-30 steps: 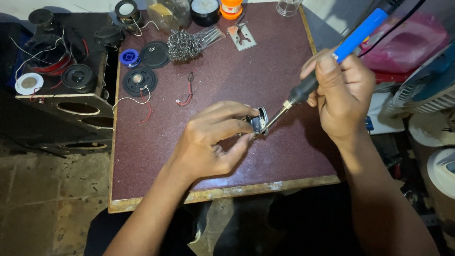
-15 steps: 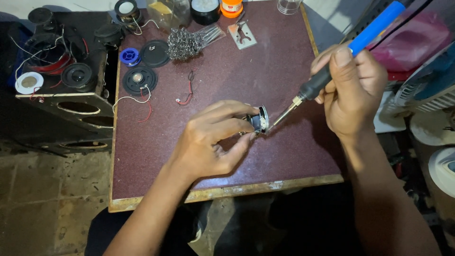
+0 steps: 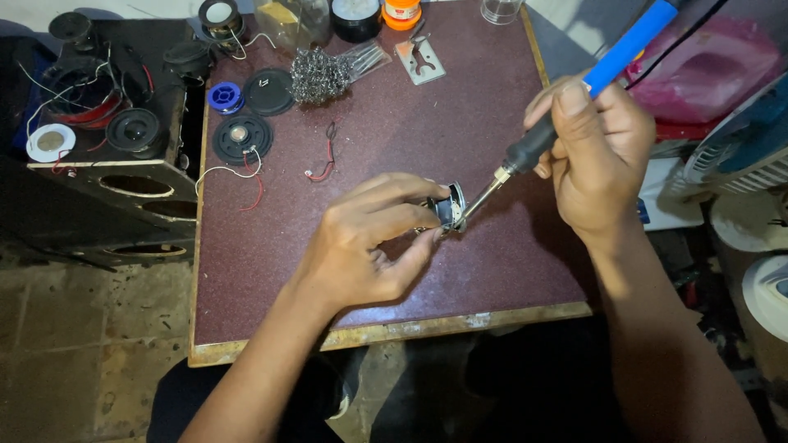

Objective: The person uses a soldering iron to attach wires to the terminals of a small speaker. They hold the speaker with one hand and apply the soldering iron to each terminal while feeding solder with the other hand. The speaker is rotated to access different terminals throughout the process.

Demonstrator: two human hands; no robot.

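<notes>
The fingers [image 3: 394, 205] hide most of the small speaker [image 3: 451, 206]; the soldering iron [image 3: 574, 102] runs off-frame.

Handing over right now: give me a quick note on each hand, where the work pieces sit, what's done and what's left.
Left hand: pinches the small round speaker just above the maroon table.
Right hand: grips the blue-handled soldering iron, tip touching the speaker's edge.
Nearby: steel-wool tip cleaner, blue solder spool, loose red-black wire.
Done: iron brought onto the joint.
Left: whether the joint is finished cannot be seen; iron not yet set down.
</notes>
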